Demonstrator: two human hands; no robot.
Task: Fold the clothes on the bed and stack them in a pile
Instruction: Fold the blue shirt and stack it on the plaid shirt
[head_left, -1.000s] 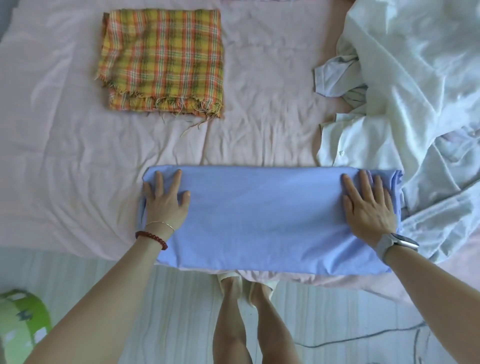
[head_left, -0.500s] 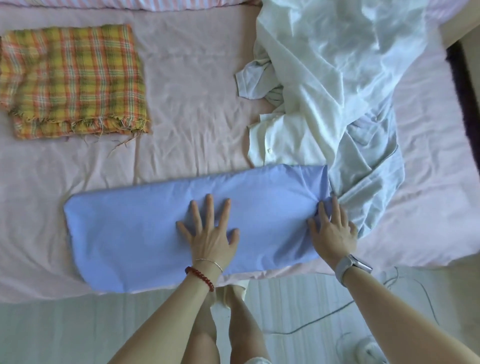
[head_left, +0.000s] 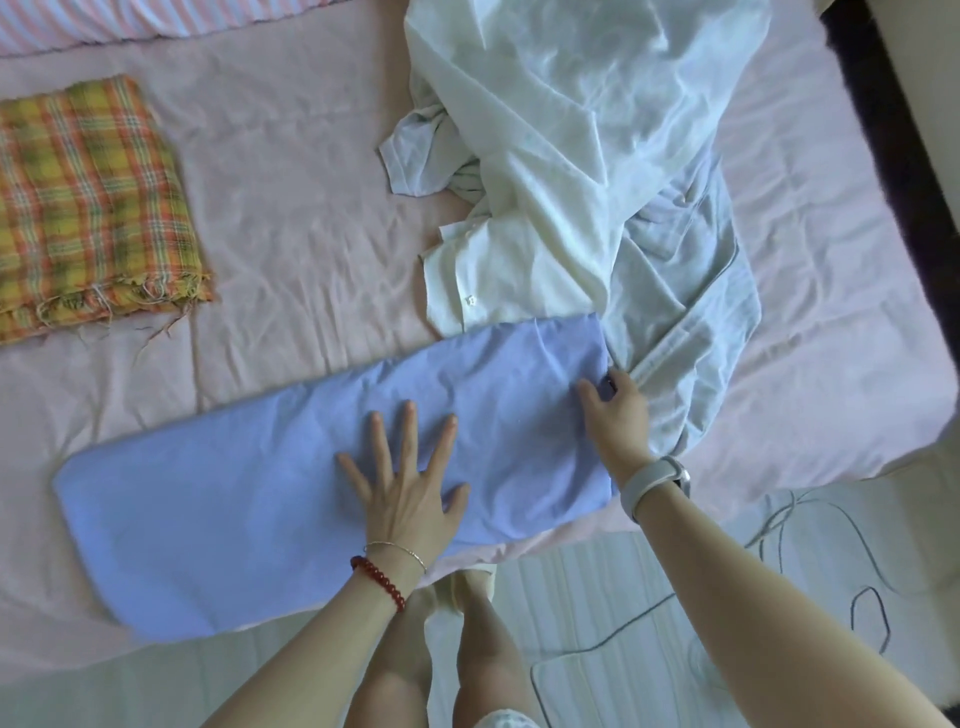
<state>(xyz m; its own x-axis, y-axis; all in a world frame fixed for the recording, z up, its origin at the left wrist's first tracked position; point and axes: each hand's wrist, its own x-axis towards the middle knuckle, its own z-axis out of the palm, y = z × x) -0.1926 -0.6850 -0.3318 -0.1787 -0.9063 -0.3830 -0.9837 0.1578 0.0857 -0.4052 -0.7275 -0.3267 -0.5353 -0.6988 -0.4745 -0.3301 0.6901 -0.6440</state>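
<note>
Nearest the bed's edge lies the long periwinkle-blue cotton cloth (head_left: 291, 499), already folded into a narrow band that runs across the pink wrinkled bed sheet (head_left: 311, 218) from lower left up to the right. The left hand (head_left: 405, 493) lies flat on its middle, fingers straight and spread, palm pressing the cloth down. The right hand (head_left: 618, 410) is at the band's right end, thumb on top of the blue cloth and the other fingers curled over its edge, so it appears to pinch that end; how much cloth it holds cannot be told. The cloth thus stretches leftward away from the right-hand grip, with the pressing palm about midway along it, which suggests the next fold would bring the right end over to the left.

Just beyond the right hand, touching the blue band's far edge, sits the crumpled heap of white and pale grey shirts (head_left: 582, 171), not yet folded. Farther off to the left, well apart from both, the orange-and-yellow plaid fringed cloth (head_left: 88, 208) lies folded flat.

By this reckoning one piece is finished, one is partway, the heap remains, and no pile has been stacked yet
</note>
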